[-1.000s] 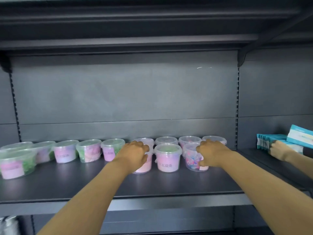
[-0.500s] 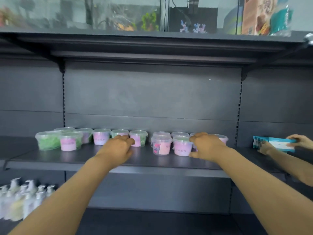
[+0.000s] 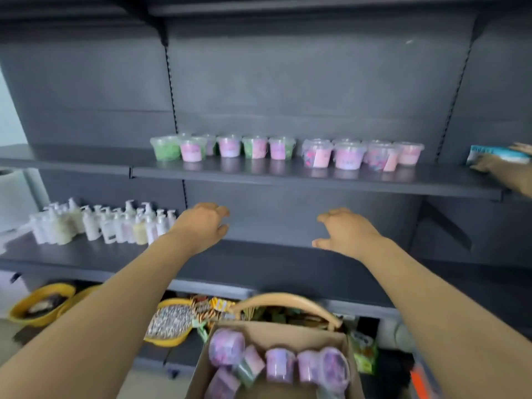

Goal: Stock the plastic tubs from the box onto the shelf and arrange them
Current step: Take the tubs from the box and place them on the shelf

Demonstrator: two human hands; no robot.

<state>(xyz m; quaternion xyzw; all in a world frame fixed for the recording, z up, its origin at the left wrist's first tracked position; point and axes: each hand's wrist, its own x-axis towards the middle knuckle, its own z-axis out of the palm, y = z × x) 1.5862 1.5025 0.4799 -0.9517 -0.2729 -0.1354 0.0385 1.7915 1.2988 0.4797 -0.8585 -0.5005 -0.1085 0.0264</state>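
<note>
Several clear plastic tubs (image 3: 288, 149) with pink and green contents stand in rows on the dark upper shelf (image 3: 288, 177). Below, a cardboard box (image 3: 288, 332) holds several more tubs (image 3: 280, 365), some lying on their sides. My left hand (image 3: 201, 226) and my right hand (image 3: 344, 233) hover in mid air between shelf and box, in front of the lower shelf, fingers loosely curled, holding nothing.
White pump bottles (image 3: 100, 223) crowd the lower shelf at the left. Another person's hand (image 3: 495, 168) holds a blue packet (image 3: 495, 152) on the shelf at the far right. Yellow bowls (image 3: 40, 303) and snack packets sit on the bottom level. A paper roll (image 3: 13, 197) stands far left.
Both my hands have let go of the tubs on the upper shelf and dropped down away from it. The view has pulled back and tilted down, bringing the box into sight.
</note>
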